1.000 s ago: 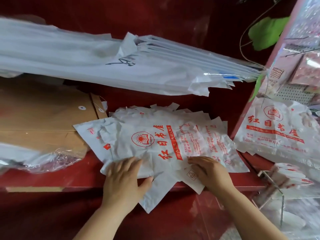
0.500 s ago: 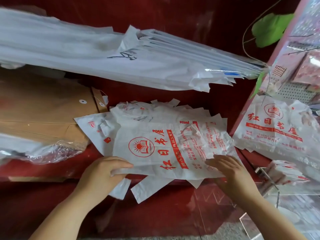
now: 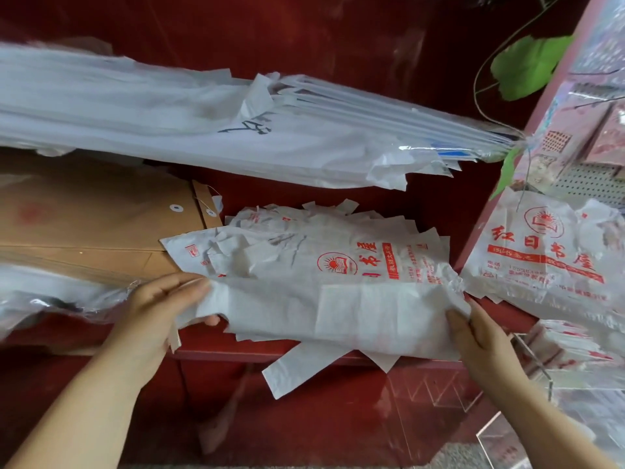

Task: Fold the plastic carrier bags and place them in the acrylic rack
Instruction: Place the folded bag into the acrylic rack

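Two hands hold one white bag (image 3: 338,316) by its ends, just above the near edge of the red table (image 3: 236,350). The left hand (image 3: 159,313) pinches the bag's left end, fingers (image 3: 189,286) laid along the top and the thumb curled beneath. The right hand (image 3: 480,336) grips the right end, thumb on the near face and the fingers hidden behind the plastic. The bag's near part lies turned over toward the far side, so its plain side faces up and covers the lower half of the red print.

Under it a loose pile of bags (image 3: 304,231) with the same print lies on the table, handle strips sticking out at the far side and over the near edge. The acrylic rack (image 3: 537,363) stands at the near right, just beside the right hand, and folded bags (image 3: 571,346) lie stacked in it. Above the rack, another printed bag (image 3: 541,255) hangs against the pink side panel (image 3: 554,106) on the right.

Brown envelopes (image 3: 84,225) lie on the left of the table, touching the pile's left corner, with a clear wrapped bundle (image 3: 50,299) nearer, beside the left hand. A long sheaf of white sheets (image 3: 152,130) stretches across the far side, with black handwriting on it. A green leaf (image 3: 527,66) hangs at the far right.
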A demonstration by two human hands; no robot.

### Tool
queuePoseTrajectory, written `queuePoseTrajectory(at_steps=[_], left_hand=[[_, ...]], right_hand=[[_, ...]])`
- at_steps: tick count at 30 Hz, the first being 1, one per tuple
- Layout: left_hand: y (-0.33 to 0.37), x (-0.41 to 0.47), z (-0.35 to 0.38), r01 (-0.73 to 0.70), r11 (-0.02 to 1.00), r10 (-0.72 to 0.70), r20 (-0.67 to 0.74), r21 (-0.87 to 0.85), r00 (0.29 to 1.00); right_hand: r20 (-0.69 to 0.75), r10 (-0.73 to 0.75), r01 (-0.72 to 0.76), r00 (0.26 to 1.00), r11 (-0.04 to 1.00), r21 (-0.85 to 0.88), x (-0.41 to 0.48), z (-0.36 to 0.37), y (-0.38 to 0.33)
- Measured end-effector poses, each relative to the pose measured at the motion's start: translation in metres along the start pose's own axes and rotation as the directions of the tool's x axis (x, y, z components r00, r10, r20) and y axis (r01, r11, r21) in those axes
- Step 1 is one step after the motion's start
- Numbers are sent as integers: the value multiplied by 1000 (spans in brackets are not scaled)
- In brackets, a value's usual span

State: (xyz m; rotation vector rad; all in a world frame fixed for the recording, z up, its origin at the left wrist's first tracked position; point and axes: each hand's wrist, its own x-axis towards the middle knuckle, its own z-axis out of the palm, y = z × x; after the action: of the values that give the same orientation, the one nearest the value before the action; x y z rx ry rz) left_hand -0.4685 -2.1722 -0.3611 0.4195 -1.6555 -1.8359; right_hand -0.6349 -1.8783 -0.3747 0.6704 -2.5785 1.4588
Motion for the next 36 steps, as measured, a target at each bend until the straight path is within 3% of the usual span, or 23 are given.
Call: queuePoseTrajectory(at_steps=[2,4,6,8,12,15,18,24,27,30,32,34,36], left_hand=[[11,11,11,32,999,-31,-67,13,997],[8,33,14,80,979,-48,-171,189,984],[2,55,19,98,929,-41,-163,356,986],[-9,72,21,87,851,-28,-120,519,992],[-35,94,12,115,572,-78,-85,812,993],[-36,97,10,46,494,17,-63,868,998],[-27,101,25,-153,402,87,128,903,988],[-31,123,44,18,266,-202,38,964,979],[-38,125,46,62,288,-224,4,956,975],[-41,125,42,64,467,-129,-3,882,992],[-39,125,32,62,529,-49,-42,846,998],[-38,124,22,35,531,0,-42,847,999],[-38,124,18,-79,493,-2,92,867,996]], right_hand=[[-6,37,-38,999,996,-80,10,5,-1],[18,71,-66,997,978,-198,22,12,0],[48,141,-114,989,927,-358,34,20,3],[69,210,-158,975,880,-449,45,25,7],[100,257,-155,961,804,-574,53,31,1],[84,247,-137,965,753,-644,53,37,3],[44,230,-144,972,736,-662,53,43,10],[-13,168,-136,986,752,-645,51,47,18],[-19,159,-134,987,758,-638,52,48,18],[-40,159,-148,987,767,-624,53,48,20],[-47,167,-161,985,773,-614,53,48,21],[-47,180,-171,983,774,-610,54,49,22],[-47,193,-181,980,769,-613,54,49,21]])
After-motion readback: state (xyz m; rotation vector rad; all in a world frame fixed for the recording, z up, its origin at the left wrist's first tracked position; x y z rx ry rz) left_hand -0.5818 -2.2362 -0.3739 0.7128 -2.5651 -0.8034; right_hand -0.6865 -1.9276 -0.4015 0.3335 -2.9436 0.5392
